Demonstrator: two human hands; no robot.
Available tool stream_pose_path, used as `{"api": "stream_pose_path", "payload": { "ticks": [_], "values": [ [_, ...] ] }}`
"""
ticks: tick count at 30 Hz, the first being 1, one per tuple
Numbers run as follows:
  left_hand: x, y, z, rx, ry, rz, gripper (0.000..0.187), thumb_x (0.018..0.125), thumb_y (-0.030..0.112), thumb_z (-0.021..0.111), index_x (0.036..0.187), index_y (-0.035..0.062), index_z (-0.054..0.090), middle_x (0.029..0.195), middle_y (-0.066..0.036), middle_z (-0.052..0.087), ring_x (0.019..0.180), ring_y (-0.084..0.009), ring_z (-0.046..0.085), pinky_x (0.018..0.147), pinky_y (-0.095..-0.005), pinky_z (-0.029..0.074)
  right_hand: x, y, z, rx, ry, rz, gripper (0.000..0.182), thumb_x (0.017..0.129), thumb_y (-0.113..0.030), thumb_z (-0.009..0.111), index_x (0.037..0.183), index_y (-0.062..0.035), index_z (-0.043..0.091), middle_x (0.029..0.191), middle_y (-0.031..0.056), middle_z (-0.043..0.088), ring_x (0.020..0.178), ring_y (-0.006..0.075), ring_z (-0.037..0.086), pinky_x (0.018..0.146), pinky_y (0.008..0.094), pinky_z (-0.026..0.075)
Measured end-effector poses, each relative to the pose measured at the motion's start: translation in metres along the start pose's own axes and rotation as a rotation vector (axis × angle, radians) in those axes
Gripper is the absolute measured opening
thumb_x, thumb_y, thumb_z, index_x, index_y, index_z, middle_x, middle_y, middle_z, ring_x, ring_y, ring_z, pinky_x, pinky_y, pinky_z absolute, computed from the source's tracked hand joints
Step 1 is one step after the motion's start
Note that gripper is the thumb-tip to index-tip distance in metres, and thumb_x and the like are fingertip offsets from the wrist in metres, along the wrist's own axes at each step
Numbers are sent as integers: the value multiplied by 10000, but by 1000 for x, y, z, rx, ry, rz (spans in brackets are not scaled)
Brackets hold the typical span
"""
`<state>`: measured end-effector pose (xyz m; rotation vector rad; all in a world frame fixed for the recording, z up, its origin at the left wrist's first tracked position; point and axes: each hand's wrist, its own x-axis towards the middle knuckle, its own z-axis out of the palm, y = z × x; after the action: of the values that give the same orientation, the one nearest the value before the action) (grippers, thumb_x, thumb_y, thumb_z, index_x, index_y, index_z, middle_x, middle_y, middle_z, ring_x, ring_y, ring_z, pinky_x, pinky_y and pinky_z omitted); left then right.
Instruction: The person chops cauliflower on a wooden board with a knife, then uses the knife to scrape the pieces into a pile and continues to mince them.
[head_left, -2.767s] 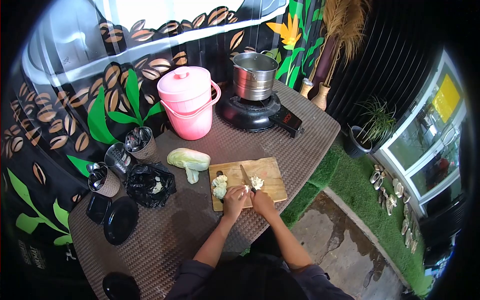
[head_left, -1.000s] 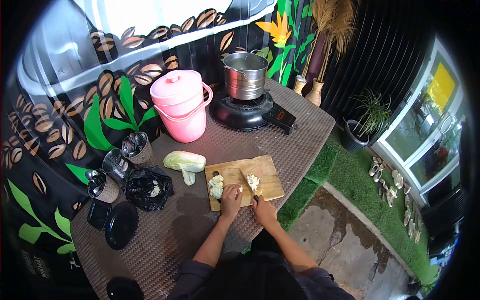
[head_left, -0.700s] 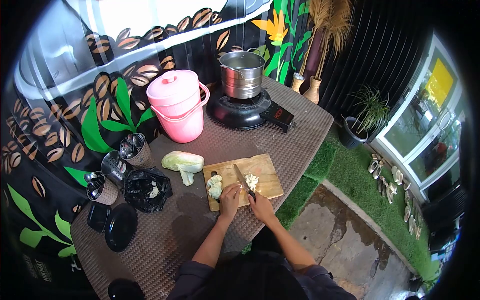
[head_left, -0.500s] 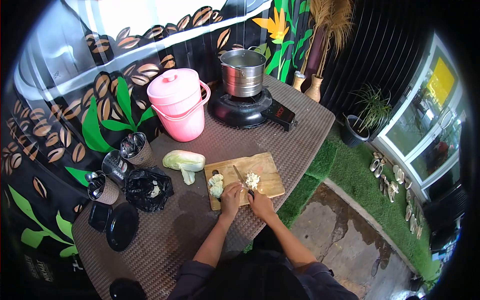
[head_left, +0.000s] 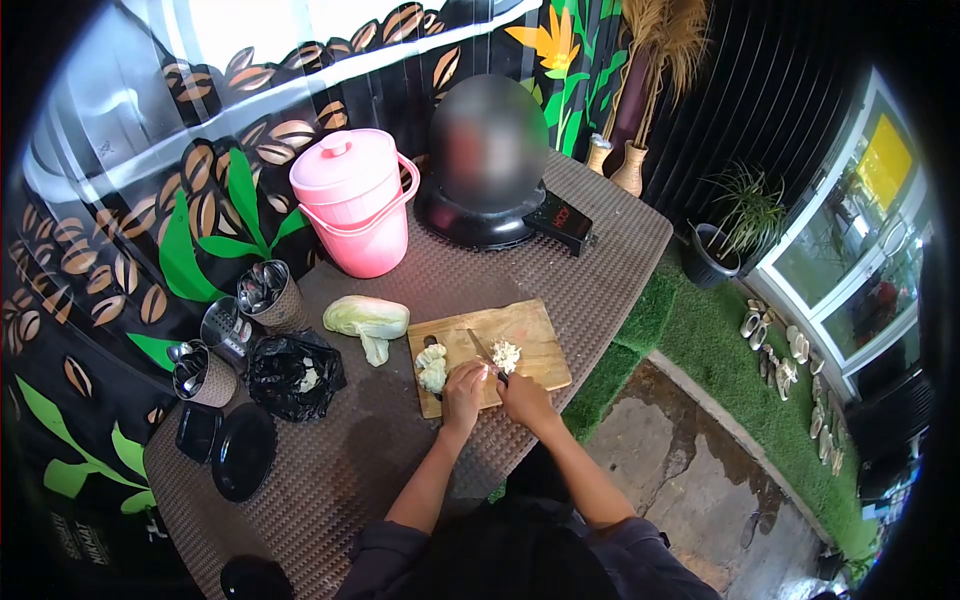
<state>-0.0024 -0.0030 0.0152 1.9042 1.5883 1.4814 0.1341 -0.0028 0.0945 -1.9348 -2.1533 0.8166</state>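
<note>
On the wooden cutting board (head_left: 540, 340), my right hand (head_left: 525, 400) grips the dark handle of a knife (head_left: 478, 345), whose blade points away and to the left. My left hand (head_left: 462, 395) is beside the blade, fingers bent and closed over a small pale piece mostly hidden beneath them. Finely chopped white bits (head_left: 506, 354) lie right of the blade. Pale florets that look like cauliflower (head_left: 431, 368) sit at the board's left end. A napa cabbage (head_left: 368, 318) rests on the table just beyond the board's left corner.
A pink lidded bucket (head_left: 355, 210) and a black portable stove (head_left: 475, 222) stand at the back; the area above the stove is blurred. Left are a black plastic bag (head_left: 292, 375), utensil holders (head_left: 268, 298) and a black oval plate (head_left: 244, 452). The table edge (head_left: 610, 345) runs close right.
Both hands stay at nearly the same spot on the board, the right one shifted very slightly. The pot on the stove, visible before, is now covered by a blur.
</note>
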Motion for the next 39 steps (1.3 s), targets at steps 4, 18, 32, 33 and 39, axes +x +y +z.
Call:
{"api": "stream_pose_path", "payload": {
  "ticks": [4, 18, 32, 33, 39],
  "values": [
    [0, 0, -1, 24, 7, 40, 135, 796, -21, 613, 913, -31, 678, 984, -162, 666, 978, -318, 628, 858, -384, 505, -8, 1, 33, 20, 95, 63, 390, 929, -367, 497, 1014, 7, 571, 866, 276, 651, 839, 452, 640, 754, 534, 506],
    [0, -3, -1, 25, 28, 9, 124, 807, -7, 601, 900, -21, 682, 962, -115, 680, 959, -277, 597, 830, -362, 496, -6, -2, 37, -21, 114, 72, 391, 946, -366, 485, 1022, 10, 563, 875, 275, 652, 820, 443, 649, 732, 530, 517],
    [0, 0, 0, 74, 67, 19, 125, 773, 8, 674, 894, -22, 691, 933, -109, 681, 924, -268, 604, 799, -356, 509, 0, 4, 43, 102, 126, 28, 421, 954, -376, 458, 1038, 25, 555, 864, 295, 638, 864, 468, 621, 757, 542, 486],
    [-1, 0, 0, 73, 67, 17, 125, 773, 8, 674, 894, -22, 691, 933, -109, 681, 924, -268, 604, 799, -356, 509, -1, -1, 48, 96, 127, 92, 424, 952, -379, 460, 1039, 25, 553, 866, 292, 640, 867, 463, 624, 762, 539, 489],
    [-1, -2, 1, 58, 52, 18, 124, 778, 12, 672, 894, -27, 687, 941, -107, 680, 929, -274, 600, 800, -360, 506, 17, 3, 38, 122, 109, 68, 436, 949, -396, 461, 1044, 19, 554, 865, 291, 642, 859, 465, 629, 759, 543, 496]
  ]
}}
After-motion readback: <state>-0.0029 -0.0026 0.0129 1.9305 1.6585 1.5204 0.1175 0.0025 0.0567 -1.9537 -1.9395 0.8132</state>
